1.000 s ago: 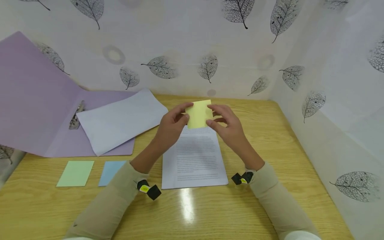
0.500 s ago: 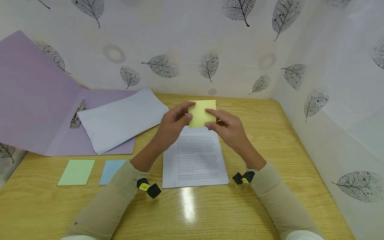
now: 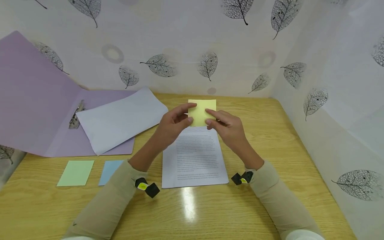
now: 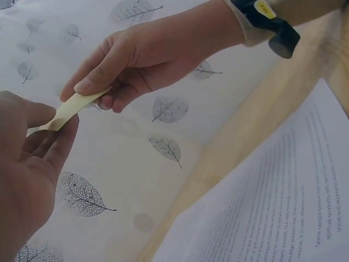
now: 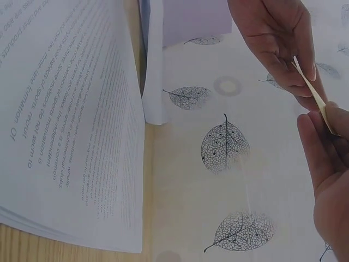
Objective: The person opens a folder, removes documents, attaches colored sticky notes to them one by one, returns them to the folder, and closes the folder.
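Observation:
A yellow sticky note (image 3: 201, 115), seemingly a thin pad, is held up above the far end of a stack of printed sheets (image 3: 196, 160). My left hand (image 3: 174, 121) pinches its left edge, with thumb and fingers on either side. On the right edge, my right hand (image 3: 228, 126) pinches it the same way. Both wrist views show the note edge-on: the left wrist view has the yellow strip (image 4: 76, 106) between the two hands, and in the right wrist view it looks like a thin sliver (image 5: 313, 93). The fingers behind the note are partly hidden in the head view.
At the left an open lilac folder (image 3: 39, 96) with a metal clip (image 3: 76, 115) bears loose white sheets (image 3: 123, 120). A green square note (image 3: 75, 173) and a blue one (image 3: 109, 171) lie in front of it. Leaf-patterned covering (image 3: 180, 33) surrounds the wooden table (image 3: 192, 216).
The yellow note has shifted slightly right and levelled out. My right fingers have slid further in over its face; my left hand still pinches the left edge.

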Motion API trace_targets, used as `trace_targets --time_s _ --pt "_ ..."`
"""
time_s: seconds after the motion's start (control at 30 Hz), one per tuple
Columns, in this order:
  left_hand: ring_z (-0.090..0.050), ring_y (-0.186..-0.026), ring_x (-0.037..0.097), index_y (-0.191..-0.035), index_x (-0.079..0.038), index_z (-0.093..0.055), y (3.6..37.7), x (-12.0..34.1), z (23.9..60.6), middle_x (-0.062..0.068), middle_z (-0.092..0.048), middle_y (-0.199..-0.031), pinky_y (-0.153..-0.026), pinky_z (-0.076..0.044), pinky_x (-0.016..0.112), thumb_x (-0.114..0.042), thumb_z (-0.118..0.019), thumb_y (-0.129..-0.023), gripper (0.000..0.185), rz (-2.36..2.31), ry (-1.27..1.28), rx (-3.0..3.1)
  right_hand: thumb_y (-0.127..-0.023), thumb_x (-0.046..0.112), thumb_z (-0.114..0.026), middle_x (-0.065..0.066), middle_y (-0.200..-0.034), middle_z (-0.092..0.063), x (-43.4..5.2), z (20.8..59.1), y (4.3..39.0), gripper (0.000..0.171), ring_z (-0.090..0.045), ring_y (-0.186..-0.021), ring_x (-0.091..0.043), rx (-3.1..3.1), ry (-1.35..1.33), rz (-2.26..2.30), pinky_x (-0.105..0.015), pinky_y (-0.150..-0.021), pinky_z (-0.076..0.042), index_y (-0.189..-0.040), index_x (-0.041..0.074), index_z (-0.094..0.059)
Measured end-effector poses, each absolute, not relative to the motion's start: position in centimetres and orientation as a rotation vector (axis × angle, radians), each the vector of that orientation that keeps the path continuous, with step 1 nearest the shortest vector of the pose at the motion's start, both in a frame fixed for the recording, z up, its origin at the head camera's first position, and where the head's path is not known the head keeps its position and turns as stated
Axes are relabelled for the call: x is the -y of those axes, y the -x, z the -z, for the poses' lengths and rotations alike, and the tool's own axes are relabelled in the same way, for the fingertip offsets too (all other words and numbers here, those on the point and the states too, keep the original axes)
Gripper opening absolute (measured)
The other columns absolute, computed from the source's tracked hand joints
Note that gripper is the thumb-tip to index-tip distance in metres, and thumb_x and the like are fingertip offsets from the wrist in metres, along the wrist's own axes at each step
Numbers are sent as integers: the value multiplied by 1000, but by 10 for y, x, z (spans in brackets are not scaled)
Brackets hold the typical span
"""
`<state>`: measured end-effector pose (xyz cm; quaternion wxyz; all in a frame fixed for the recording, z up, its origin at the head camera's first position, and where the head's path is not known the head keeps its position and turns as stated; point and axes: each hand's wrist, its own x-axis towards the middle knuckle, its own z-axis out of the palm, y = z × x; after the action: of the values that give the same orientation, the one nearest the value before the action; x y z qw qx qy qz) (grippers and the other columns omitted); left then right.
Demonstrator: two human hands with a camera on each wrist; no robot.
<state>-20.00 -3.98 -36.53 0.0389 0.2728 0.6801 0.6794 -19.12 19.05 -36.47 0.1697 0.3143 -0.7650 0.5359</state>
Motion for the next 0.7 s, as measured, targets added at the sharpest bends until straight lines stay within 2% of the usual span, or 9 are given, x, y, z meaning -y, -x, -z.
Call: trace_targets --time_s 0.1,0.2,0.33,0.47,0.7 --pt "-63 -107 24 -148 -13 -51 200 41 365 13 -61 -130 -87 -57 29 -10 -60 -101 47 -2063 -852 -2044 -92 -1 -70 -16 -93 -72 -190 364 190 33 -71 -77 -9 2195 -857 -1566 -23 -67 -58 -126 -2 -69" --pt "-65 -102 24 -147 -13 -51 200 40 367 15 -63 -122 -87 -58 30 -10 -61 -101 47 -2073 -844 -2031 -95 4 -69 -13 -88 -70 -189 362 188 32 -71 -76 -11 2256 -797 -1577 -23 -66 -57 -127 1 -69" --pt "-68 -96 23 -143 -9 -55 201 37 370 17 -65 -118 -86 -59 32 -8 -63 -100 44 -2137 -807 -2018 -94 8 -72 -7 -91 -64 -190 359 188 37 -63 -81 -13 2379 -771 -1434 -20 -70 -53 -131 9 -68" --pt "-69 -94 22 -140 -6 -57 201 34 371 20 -66 -114 -86 -60 36 -7 -65 -98 43 -2192 -762 -1988 -90 8 -76 -7 -115 -61 -194 356 189 49 -55 -91 -14 2460 -807 -1297 -25 -82 -55 -137 11 -62" --pt "-69 -91 21 -139 -7 -58 200 33 370 18 -66 -108 -84 -61 35 -7 -67 -97 42 -2205 -702 -1985 -87 15 -81 -9 -128 -51 -194 352 189 58 -54 -100 -17 2531 -826 -1239 -38 -85 -54 -140 10 -60"
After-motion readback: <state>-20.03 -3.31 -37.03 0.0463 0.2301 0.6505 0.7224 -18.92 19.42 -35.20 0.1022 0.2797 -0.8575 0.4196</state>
